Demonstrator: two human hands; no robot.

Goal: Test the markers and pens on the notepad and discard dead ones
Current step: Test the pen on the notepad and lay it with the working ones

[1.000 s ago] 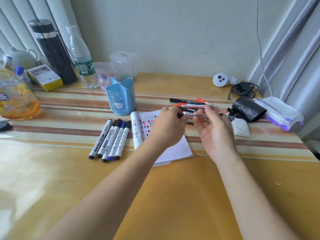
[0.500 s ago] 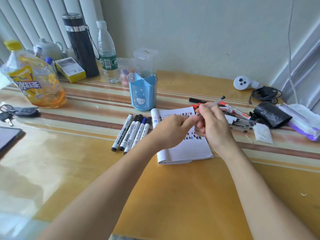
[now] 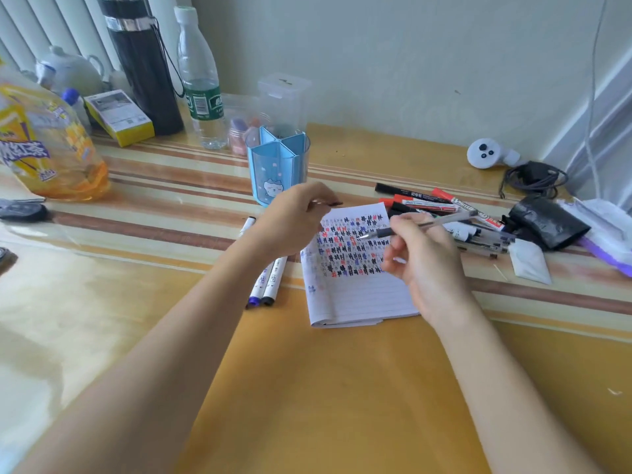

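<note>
On the tabletop [image 3: 342,388], centre: notepad [image 3: 359,295], lying flat, upper half filled with black, red and blue test marks, lower lines blank, left edge curled over.

Right hand [image 3: 424,265], above the notepad's right edge: grips a clear gel pen [image 3: 441,222], tip pointing left over the marked rows; contact with paper not discernible.

Left hand [image 3: 294,220], at the pad's top-left corner: fingers curled, apparently pinching a small dark pen cap [image 3: 330,203] (blurred).

Left of pad: whiteboard markers [image 3: 270,285], side by side, partly under the left forearm.

Right of pad: heap of markers and pens [image 3: 427,203] at its top-right corner.

Behind: blue pen holder [image 3: 277,165].

Near side: broad bare tabletop from the pad's near edge, crossed by both forearms.
</note>
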